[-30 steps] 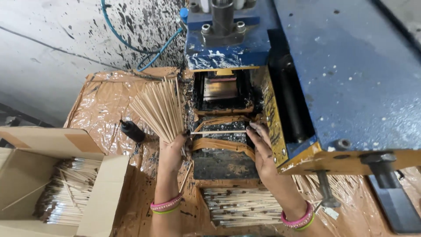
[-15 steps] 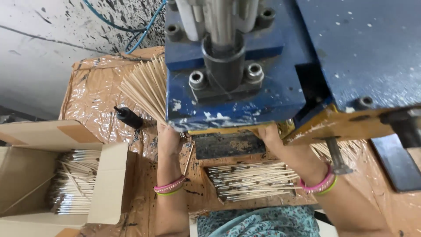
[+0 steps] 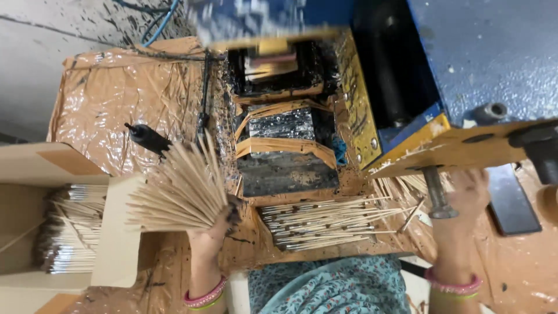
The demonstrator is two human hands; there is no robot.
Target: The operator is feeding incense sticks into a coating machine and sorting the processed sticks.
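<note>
Fan of thin wooden sticks (image 3: 180,195) gripped at its lower right end, splayed out toward upper left, held above the plastic-wrapped bench (image 3: 110,99) and partly over the flap of the cardboard box (image 3: 116,232). Left hand (image 3: 218,229) clenched round the gathered ends of that fan, fingers smeared black, pink and green bangles at the wrist. Right hand (image 3: 465,200) raised near the metal bolt (image 3: 436,195) under the yellow-edged plate (image 3: 465,148), blurred; cannot tell whether clasped on anything or slack. Pink bangles at that wrist as well.

Just right of the left hand: flat pile of coated sticks (image 3: 325,224), dark and silvery at the left ends, bare wood at the right, lying crosswise on the bench in front of the press bed (image 3: 288,174). Press bed black and soiled, wrapped in tan bands, with a shiny block (image 3: 282,123) above it. Blue machine housing (image 3: 482,52) up right, upper part motion-blurred. Blue hose (image 3: 160,23) at top left.

Cardboard box at far left, open, holding a stack of finished sticks (image 3: 72,229) laid lengthwise, dark tips at the left. Small black tool (image 3: 148,138) lying on the bench above the fan, apart from it. Teal patterned garment (image 3: 331,291) at bottom centre.
</note>
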